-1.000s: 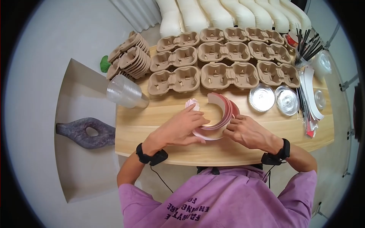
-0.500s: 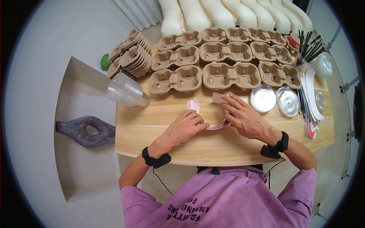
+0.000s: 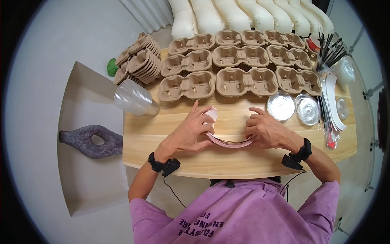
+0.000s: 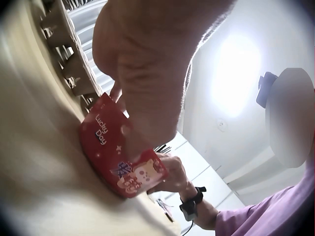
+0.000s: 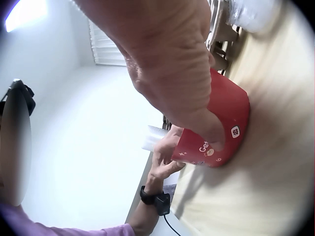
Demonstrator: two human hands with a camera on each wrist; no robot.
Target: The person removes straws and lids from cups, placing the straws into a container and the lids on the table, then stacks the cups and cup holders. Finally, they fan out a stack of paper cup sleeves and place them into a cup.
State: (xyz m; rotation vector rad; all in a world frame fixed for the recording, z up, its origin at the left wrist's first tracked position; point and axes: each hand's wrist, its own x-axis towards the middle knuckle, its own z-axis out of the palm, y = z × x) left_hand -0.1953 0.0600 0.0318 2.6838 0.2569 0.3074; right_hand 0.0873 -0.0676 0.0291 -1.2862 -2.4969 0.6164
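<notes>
A bowed stack of paper cup sleeves [image 3: 230, 143] stands on edge on the table between both hands, pale pink on the inside. Its outer face is red, with "Lucky Day" and a cartoon animal printed on the sleeves [image 4: 106, 152] in the left wrist view. My left hand [image 3: 187, 131] grips the stack's left end, thumb at the near side and index finger raised. At the other end my right hand [image 3: 269, 130] holds the sleeves with curled fingers. Its thumb presses the red outer face [image 5: 229, 105] in the right wrist view.
Rows of cardboard cup carriers [image 3: 247, 81] line the back of the table, with more carriers [image 3: 144, 65] stacked at left. Nested clear cups [image 3: 132, 97] lie at the left edge. Clear lids [image 3: 280, 106], black straws [image 3: 330, 51] and white curved strips [image 3: 335, 106] lie right.
The right hand went over the stack's right end, then down to grip it. The left hand shifted its hold on the left end. The stack's curve has opened wider.
</notes>
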